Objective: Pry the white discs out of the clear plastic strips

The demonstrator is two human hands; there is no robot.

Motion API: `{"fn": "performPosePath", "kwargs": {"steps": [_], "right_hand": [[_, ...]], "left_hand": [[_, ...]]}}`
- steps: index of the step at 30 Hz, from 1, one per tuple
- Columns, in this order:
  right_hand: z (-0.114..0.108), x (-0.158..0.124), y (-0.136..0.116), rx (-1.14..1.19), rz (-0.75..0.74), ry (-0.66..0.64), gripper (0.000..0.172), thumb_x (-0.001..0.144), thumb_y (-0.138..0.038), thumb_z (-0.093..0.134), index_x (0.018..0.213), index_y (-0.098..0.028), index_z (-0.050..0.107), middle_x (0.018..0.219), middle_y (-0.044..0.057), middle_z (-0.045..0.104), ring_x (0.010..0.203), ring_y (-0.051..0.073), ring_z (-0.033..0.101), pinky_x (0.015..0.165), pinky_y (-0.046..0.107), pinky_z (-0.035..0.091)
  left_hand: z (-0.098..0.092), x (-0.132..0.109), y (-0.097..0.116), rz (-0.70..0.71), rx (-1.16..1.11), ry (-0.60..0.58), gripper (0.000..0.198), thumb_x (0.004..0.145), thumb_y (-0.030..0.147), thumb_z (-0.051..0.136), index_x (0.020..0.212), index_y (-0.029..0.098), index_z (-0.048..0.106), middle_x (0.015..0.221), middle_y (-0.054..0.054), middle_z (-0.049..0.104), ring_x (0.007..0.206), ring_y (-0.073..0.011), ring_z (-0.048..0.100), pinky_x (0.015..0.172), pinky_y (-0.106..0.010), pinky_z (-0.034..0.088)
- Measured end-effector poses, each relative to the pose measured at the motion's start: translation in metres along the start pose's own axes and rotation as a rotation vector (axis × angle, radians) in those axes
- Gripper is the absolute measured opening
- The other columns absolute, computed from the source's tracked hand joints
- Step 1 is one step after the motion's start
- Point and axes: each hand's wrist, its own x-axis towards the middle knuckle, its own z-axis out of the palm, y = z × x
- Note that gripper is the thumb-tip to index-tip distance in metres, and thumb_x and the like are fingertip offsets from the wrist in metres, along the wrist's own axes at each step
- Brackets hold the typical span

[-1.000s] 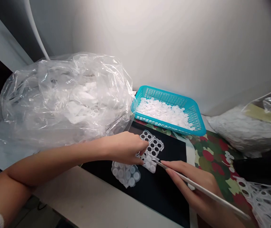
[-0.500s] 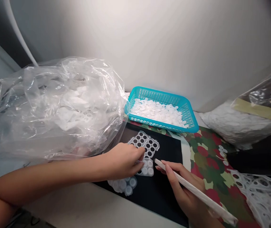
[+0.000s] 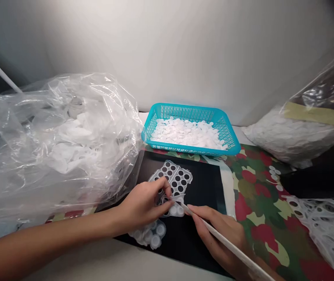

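Right hand (image 3: 230,227): closed in a pen grip around a slim white tool (image 3: 234,249), its long axis running from lower right to upper left, tip at the right edge of a perforated sheet (image 3: 174,178).
Second translucent piece (image 3: 156,241): round, cup-like forms, lying just below the left hand, on the near part of a black mat (image 3: 196,242).
Left hand (image 3: 140,207): thumb and forefinger drawn almost together over the sheet's near portion; whether a thin flap is caught between them cannot be told.
Perforated sheet: on the mat, between the hands and reaching beyond them; left fingers over it, nearer than the right, which meets it through the tool alone. Milky, translucent, thin; rows of round holes showing black, a pale seam slanting across; whitish discs at the near right corner.
Camouflage-patterned cloth (image 3: 262,212): right of the mat.
Tangled perforated plastic (image 3: 327,234): far right.
Clear bag (image 3: 67,128): left, bulky, white matter inside.
Turquoise basket (image 3: 190,148): behind the mat, holding white discs (image 3: 184,132).
Second bag (image 3: 298,134): right of the basket, filled with white pieces.
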Motion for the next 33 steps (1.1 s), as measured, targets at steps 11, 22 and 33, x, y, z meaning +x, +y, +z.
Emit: {"fn": "performPosePath", "kwargs": {"steps": [11, 22, 33], "right_hand": [[0.0023, 0.0, 0.0002, 0.011, -0.024, -0.009, 0.025, 0.09, -0.005, 0.049, 0.112, -0.012, 0.056, 0.094, 0.006, 0.069, 0.084, 0.012, 0.067, 0.075, 0.017, 0.051], [0.0085, 0.0037, -0.0042, -0.006, -0.092, 0.043, 0.03, 0.087, -0.002, 0.054, 0.115, -0.01, 0.057, 0.096, 0.008, 0.07, 0.091, 0.015, 0.068, 0.083, 0.022, 0.055], [0.002, -0.0003, -0.0009, -0.052, -0.088, 0.083, 0.033, 0.087, -0.005, 0.054, 0.119, -0.012, 0.055, 0.099, 0.006, 0.071, 0.088, 0.013, 0.069, 0.083, 0.019, 0.054]], "left_hand": [[0.0053, -0.0014, -0.0034, 0.002, -0.078, 0.051, 0.013, 0.083, 0.023, 0.056, 0.081, 0.02, 0.044, 0.077, 0.005, 0.06, 0.051, -0.0057, 0.041, 0.049, -0.018, 0.033], [0.0101, -0.009, -0.0089, 0.138, -0.28, 0.044, 0.026, 0.089, 0.024, 0.05, 0.072, 0.02, 0.031, 0.087, 0.001, 0.059, 0.058, -0.0059, 0.042, 0.051, -0.017, 0.035], [0.0095, -0.0063, -0.005, 0.018, -0.184, 0.098, 0.02, 0.085, 0.031, 0.057, 0.092, 0.021, 0.041, 0.051, 0.013, 0.026, 0.043, -0.0063, 0.024, 0.042, -0.019, 0.019]]}}
